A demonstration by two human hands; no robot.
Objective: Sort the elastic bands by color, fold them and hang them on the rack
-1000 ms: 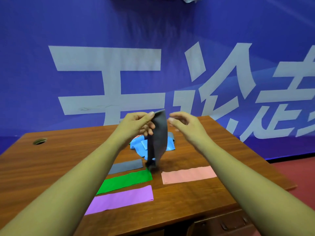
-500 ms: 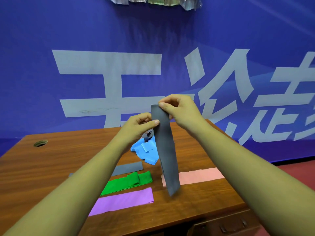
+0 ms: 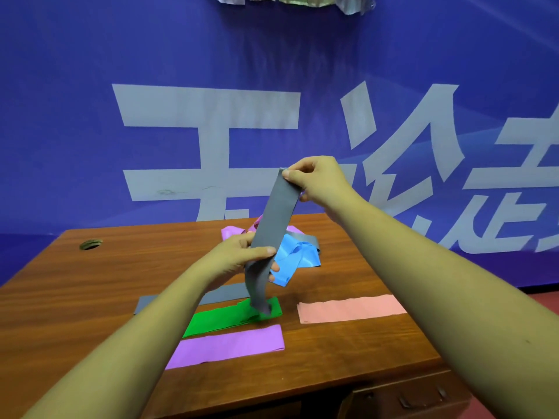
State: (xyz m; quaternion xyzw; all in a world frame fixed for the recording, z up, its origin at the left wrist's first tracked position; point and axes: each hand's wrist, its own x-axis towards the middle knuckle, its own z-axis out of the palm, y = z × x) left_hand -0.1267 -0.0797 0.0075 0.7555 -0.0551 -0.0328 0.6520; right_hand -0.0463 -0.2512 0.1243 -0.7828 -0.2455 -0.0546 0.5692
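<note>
Grey held band [image 3: 276,213]. Brown wood-grain table [image 3: 90,297]: second grey band [image 3: 223,294], green band [image 3: 230,317], purple band [image 3: 230,346] toward front edge; salmon-pink band [image 3: 351,308] toward right edge; blue band [image 3: 298,257]. Violet-blue backdrop [image 3: 90,71], pale lettering.

Blue banner wall [image 3: 90,71]; wooden desk [image 3: 90,282]; red floor [image 3: 544,300].

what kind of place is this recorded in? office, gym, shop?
Probably a staged indoor workstation rather than a real shop: an office-style wooden desk with a cable hole stands against a large blue printed banner, on red flooring.
</note>
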